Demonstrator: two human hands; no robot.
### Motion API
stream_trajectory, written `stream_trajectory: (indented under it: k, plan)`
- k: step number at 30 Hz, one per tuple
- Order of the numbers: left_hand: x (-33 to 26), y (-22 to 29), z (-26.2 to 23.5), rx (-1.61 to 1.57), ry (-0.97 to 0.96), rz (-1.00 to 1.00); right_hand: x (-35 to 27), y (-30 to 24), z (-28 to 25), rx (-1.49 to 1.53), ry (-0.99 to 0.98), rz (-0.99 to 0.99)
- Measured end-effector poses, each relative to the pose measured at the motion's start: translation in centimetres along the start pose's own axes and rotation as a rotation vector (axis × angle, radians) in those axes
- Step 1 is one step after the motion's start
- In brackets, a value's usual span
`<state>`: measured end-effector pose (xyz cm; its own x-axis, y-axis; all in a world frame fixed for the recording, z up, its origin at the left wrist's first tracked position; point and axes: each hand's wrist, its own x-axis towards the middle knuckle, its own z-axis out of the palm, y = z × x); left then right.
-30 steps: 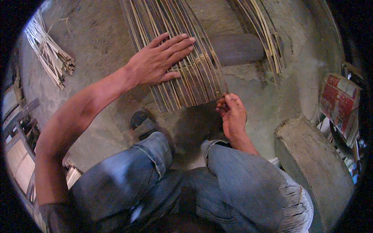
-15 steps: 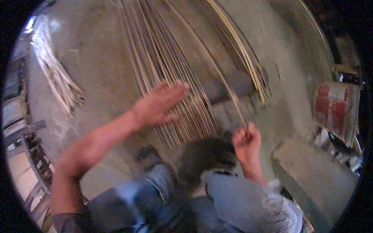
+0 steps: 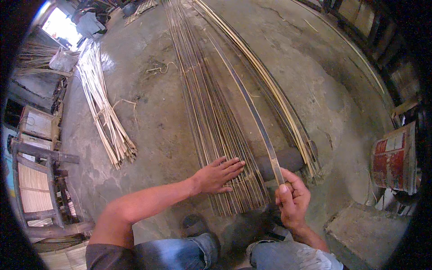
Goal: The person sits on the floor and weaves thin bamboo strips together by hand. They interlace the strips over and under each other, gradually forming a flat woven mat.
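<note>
While the left hand (image 3: 219, 174) lies flat on the laid bamboo strips (image 3: 211, 117), the right hand (image 3: 292, 200) pinches 1 long strip (image 3: 252, 108) at its near end, running toward 12 o'clock; likely light, springy, sharp-edged.

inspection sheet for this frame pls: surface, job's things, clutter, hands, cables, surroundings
Surface: bare grey concrete floor, stained and cracked.
Job's things: long bamboo strips laid side by side over a dark roller; one single strip lifted off.
Clutter: loose strip bundle, string scrap, concrete block.
Hands: left hand flat on the strips; right hand with fingers closed on the single strip's end.
Cables: nothing seen.
Surroundings: wooden bench at left, red-and-white drum at right.
</note>
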<state>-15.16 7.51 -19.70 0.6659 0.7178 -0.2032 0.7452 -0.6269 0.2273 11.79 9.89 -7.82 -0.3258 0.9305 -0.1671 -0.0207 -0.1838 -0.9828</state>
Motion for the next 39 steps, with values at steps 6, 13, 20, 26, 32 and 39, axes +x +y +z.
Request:
stream_trajectory:
  k: [6, 13, 20, 26, 32, 39]
  plan:
    - [0.2, -0.1, 0.1, -0.004, -0.005, 0.012, -0.5, 3.3, -0.1, -0.008, 0.005, -0.029]
    - [0.1, -0.1, 0.4, -0.019, 0.043, 0.023, 2.9, 1.7, 2.6, 0.082, 0.026, 0.002]
    - [0.3, 0.0, -0.1, -0.042, 0.006, 0.011, 5.1, 1.7, 4.5, 0.018, -0.006, -0.061]
    - [0.1, 0.3, -0.8, 0.051, -0.056, -0.005, 0.4, 5.6, 3.6, -0.059, 0.008, 0.014]
    - [0.1, -0.2, 0.8, 0.026, 0.032, 0.004, -1.4, 7.5, 4.1, -0.013, -0.076, 0.046]
    - [-0.2, 0.0, 1.5, -0.010, 0.082, -0.008, -3.6, 9.2, 1.4, 0.281, -0.280, 0.708]
